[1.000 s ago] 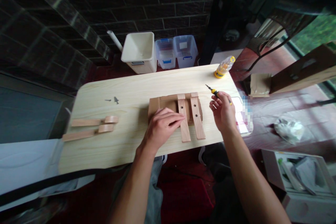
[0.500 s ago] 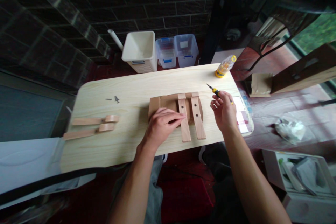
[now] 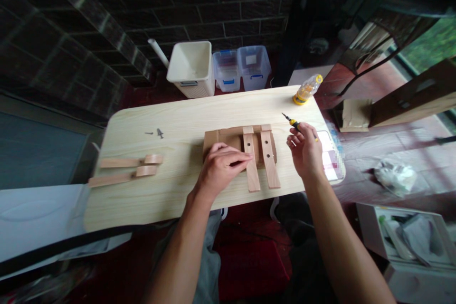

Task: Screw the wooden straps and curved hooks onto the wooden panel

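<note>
My right hand [image 3: 305, 149] is closed round a yellow and black screwdriver [image 3: 294, 124], its dark tip pointing up and left above the table. The fingers of my left hand [image 3: 224, 166] are pinched together at the nearer wooden piece [image 3: 253, 175]; whatever sits between the fingertips is too small to make out. To its right lies a second wooden piece [image 3: 272, 173] with two dark holes. Both pieces rest across a brown cardboard box [image 3: 228, 137]. Two other wooden parts with rounded ends [image 3: 146, 171] lie at the table's left, below some small screws [image 3: 160, 133].
A clear bottle with yellow cap and base [image 3: 308, 89] stands at the table's [image 3: 178, 118] far right corner. A white device [image 3: 329, 164] lies at the right edge. Behind the table are a cream bin [image 3: 190, 64] and two clear plastic boxes [image 3: 253, 69].
The whole view has shifted very slightly. Both hands, the screwdriver and the wooden pieces hold nearly the same positions.
</note>
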Demonstrator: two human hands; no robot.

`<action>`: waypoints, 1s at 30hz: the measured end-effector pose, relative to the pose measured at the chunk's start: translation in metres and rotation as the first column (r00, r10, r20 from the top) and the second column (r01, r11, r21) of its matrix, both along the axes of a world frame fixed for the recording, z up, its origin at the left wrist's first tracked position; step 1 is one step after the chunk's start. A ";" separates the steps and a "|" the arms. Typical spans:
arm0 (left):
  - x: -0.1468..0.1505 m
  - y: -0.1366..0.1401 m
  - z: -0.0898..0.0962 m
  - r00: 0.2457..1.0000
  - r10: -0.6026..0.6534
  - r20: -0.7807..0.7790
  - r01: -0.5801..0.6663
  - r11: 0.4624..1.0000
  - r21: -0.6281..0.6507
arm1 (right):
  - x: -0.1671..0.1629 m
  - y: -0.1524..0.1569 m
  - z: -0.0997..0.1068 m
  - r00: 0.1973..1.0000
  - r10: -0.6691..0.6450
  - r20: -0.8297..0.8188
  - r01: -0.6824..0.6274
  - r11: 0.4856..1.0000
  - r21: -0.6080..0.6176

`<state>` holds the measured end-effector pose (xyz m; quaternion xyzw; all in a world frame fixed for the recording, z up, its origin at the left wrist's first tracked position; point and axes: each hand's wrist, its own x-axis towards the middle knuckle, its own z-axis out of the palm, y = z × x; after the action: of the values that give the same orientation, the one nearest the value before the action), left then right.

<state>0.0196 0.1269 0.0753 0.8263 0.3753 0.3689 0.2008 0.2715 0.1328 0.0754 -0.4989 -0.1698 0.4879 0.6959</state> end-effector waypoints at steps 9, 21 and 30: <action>0.001 0.000 0.002 1.000 -0.003 -0.019 0.004 1.000 0.012 | -0.001 0.000 0.002 0.998 -0.015 -0.060 0.014 1.000 -0.022; 0.001 0.001 0.000 0.999 -0.027 0.021 0.027 1.000 -0.006 | -0.004 -0.001 0.008 1.000 -0.002 -0.008 0.003 0.994 0.108; 0.002 0.002 0.004 0.999 0.041 0.011 -0.039 0.992 -0.119 | 0.000 -0.001 0.018 0.999 0.011 0.053 -0.021 0.980 0.200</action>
<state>0.0215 0.1291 0.0791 0.8027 0.4118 0.3553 0.2447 0.2715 0.1323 0.0932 -0.4372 -0.2399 0.4610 0.7340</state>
